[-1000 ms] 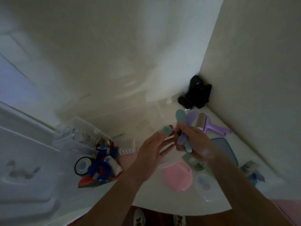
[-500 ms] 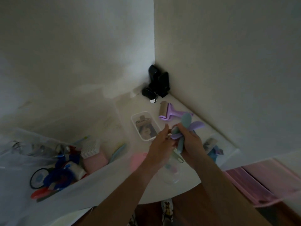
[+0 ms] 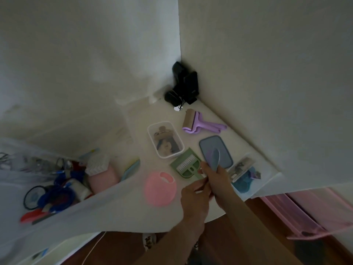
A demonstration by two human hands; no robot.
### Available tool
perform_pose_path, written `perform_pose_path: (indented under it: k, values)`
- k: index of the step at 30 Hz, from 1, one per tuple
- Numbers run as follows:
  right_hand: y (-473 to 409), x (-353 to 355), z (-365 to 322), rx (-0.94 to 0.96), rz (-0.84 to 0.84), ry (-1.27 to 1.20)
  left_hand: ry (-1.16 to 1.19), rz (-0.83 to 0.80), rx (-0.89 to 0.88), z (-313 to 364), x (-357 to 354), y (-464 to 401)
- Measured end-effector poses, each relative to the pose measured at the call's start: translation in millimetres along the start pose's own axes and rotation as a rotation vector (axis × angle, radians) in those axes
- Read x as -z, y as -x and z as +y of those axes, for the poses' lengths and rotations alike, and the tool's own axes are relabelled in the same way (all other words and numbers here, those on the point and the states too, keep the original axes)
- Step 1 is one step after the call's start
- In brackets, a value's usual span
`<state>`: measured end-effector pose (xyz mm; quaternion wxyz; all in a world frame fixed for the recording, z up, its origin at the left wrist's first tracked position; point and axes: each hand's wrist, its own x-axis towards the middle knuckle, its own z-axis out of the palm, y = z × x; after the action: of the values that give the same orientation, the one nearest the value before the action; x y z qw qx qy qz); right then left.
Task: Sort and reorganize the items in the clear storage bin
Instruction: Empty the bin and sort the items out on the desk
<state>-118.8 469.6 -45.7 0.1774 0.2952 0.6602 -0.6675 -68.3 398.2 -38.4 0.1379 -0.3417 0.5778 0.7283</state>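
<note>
White counter (image 3: 133,115) wedged into a wall corner; its curved front edge runs just behind the hands, and brown floor shows below it. Landmark: small clear box (image 3: 165,139) with white rim, mid-counter, holding brownish and dark bits too dim to identify. Bare surface lies left of the box and behind it toward the corner, where black devices (image 3: 183,85) sit. Right of the box: purple roller (image 3: 200,122) against the wall, and nearer, a blue-grey lid (image 3: 221,148) lying flat. In front of the box: green dustpan-and-brush set (image 3: 188,166), then a pink round item (image 3: 160,189) further forward-left. Right hand (image 3: 218,177) is curled round the handles of pale blue and lilac spoon-like pieces (image 3: 214,157), their heads over the lid. Left hand (image 3: 194,197) is just beside the right, fingertips pinching something small and pale; what it is cannot be made out. Far left of the box, the clear storage bin (image 3: 47,178): translucent, cut off by the frame edge, crammed with blue, red, pink and white clutter, mostly blurred. A teal-and-grey packet (image 3: 244,174) lies right of the lid, details unreadable.
</note>
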Motion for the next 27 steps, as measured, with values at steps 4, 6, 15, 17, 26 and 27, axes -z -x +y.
perform_pose_path:
  k: [4,6,15,17,26,27]
  values:
    - [-12.6,0.6,-5.6,0.017,-0.002,0.075,0.132,0.006,0.134,4.6,-5.4,-7.3]
    - [-20.1,1.9,-9.0,-0.016,-0.030,0.111,0.148,-0.011,0.177,3.5,-6.3,-15.2]
    - [-101.8,1.8,-3.4,-0.235,0.011,-0.106,-0.118,-0.126,0.226,29.7,-27.9,-72.1]
    - [-113.2,6.8,-1.4,-0.277,0.070,-0.163,-0.101,-0.097,0.236,37.3,-33.3,-91.6]
    - [-130.9,21.3,-3.1,-0.306,0.111,-0.266,-0.483,0.054,0.028,16.1,-31.8,-151.5]
    - [-127.0,24.1,-1.5,-0.302,0.082,-0.313,-0.564,0.046,-0.031,13.6,-29.7,-150.6]
